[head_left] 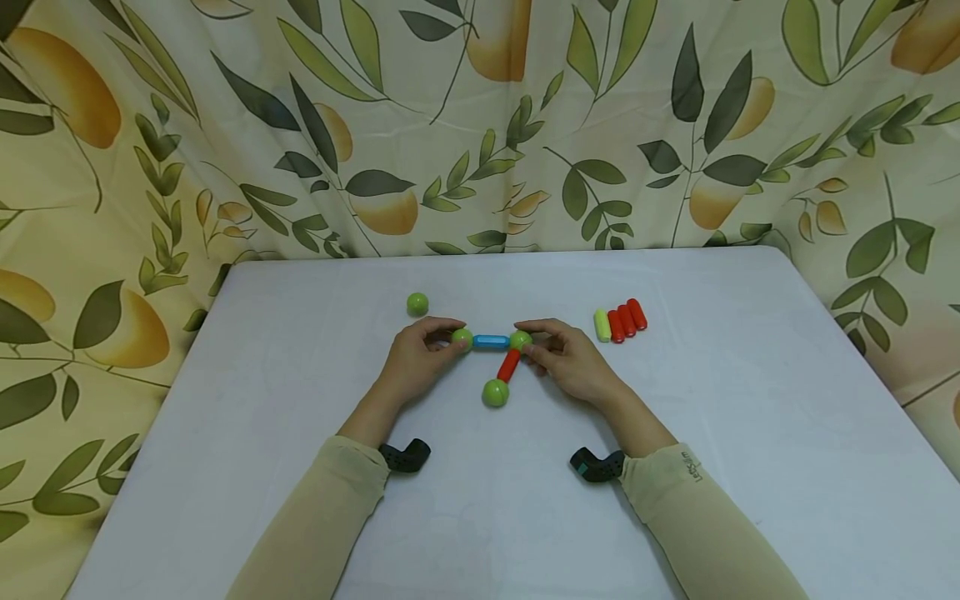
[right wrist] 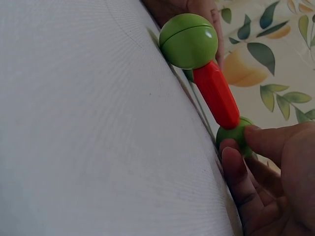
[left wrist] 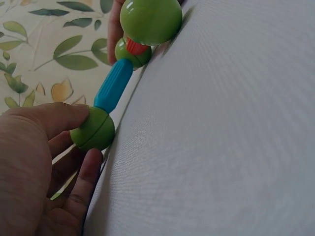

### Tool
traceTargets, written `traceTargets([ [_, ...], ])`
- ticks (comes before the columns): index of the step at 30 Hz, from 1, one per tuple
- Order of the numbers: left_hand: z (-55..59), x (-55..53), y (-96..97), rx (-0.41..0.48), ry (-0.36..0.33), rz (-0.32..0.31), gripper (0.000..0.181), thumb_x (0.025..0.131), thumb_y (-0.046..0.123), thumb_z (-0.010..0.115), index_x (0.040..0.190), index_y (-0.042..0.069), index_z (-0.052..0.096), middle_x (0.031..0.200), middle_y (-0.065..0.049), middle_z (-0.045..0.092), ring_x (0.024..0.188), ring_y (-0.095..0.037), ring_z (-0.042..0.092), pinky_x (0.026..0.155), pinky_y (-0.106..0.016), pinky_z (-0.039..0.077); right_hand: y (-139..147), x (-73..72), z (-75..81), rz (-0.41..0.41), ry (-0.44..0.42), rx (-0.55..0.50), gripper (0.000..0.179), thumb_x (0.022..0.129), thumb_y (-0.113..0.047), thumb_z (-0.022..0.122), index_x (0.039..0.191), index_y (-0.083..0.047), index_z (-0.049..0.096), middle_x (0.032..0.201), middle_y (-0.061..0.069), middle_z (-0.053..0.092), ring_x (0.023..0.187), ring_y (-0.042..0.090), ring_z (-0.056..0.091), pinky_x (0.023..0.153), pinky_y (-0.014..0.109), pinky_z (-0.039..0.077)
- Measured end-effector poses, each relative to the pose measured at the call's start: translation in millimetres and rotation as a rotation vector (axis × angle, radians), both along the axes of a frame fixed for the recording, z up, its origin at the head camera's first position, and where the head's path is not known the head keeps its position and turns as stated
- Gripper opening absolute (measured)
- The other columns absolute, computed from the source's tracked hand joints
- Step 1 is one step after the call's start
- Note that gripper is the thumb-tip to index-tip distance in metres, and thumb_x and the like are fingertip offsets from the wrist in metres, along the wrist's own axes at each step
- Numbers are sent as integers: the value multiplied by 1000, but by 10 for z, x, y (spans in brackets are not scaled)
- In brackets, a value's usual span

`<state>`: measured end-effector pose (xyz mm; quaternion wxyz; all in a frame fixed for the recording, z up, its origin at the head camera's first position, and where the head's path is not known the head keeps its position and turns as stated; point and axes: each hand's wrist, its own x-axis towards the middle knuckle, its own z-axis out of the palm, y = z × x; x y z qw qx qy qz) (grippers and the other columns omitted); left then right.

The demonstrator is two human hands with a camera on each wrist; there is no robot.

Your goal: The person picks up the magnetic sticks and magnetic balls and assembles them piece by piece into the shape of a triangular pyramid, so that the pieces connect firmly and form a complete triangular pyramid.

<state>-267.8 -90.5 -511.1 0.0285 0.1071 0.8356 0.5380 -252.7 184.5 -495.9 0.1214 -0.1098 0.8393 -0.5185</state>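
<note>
Sleeves point(head_left: 311, 512) nearest | blue rod point(head_left: 491, 342) beyond | loose ball point(head_left: 417, 304) left | rods point(head_left: 627, 321) right

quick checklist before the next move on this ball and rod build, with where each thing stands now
1. Left hand gripping the left green ball: ok, pinched by thumb and fingers.
2. Right hand gripping the corner ball: ok, pinched likewise.
3. Blue rod spanning both held balls: ok.
4. Red rod running from corner ball to front ball: ok.
5. Loose green ball attached: not ok, it lies apart beyond the left hand.
6. Rod ends fully seated: cannot tell, the balls hide them.
</note>
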Motion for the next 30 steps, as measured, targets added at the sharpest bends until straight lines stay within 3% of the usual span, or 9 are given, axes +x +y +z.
traceTargets([
  [4, 26, 2, 6, -2, 4, -3, 33, 94, 24, 79, 125, 16, 73, 126, -1, 71, 114, -18, 67, 91, -30, 58, 9, -11, 10, -7, 7, -2, 39, 104, -16, 63, 143, -20, 59, 108, 11, 69, 85, 25, 65, 76, 28, 54],
  [10, 53, 38, -4, -6, 4, 13, 33, 93, 23, 80, 125, 16, 73, 126, -2, 71, 115, -19, 67, 91, -31, 58, 11, -24, 14, -6, -1, -45, 41, 104, -18, 63, 145, -18, 58, 128, 10, 65, 84, 26, 67, 75, 28, 54],
  [16, 21, 60, -22, -3, 5, 18, 33, 93, 22, 80, 124, 15, 73, 126, -2, 71, 118, -19, 67, 92, -31, 58, 15, -22, 36, -24, 9, -61, 40, 105, -18, 62, 144, -15, 58, 132, 11, 64, 84, 25, 68, 75, 28, 56],
  [25, 24, 62, 9, -6, 14, 4, 32, 93, 23, 80, 124, 16, 73, 125, -2, 71, 117, -18, 67, 91, -31, 57, 296, -75, 220, -254, 58, -15, 39, 102, -28, 67, 138, -13, 63, 122, 8, 63, 77, 23, 64, 64, 25, 54],
  [30, 16, 52, 12, -1, 12, 1, 32, 93, 22, 80, 124, 16, 73, 126, -1, 71, 117, -18, 67, 92, -31, 58, 573, -123, 300, -423, 88, 54, 42, 101, -35, 67, 137, -13, 66, 120, 6, 64, 84, 16, 60, 63, 20, 50],
])
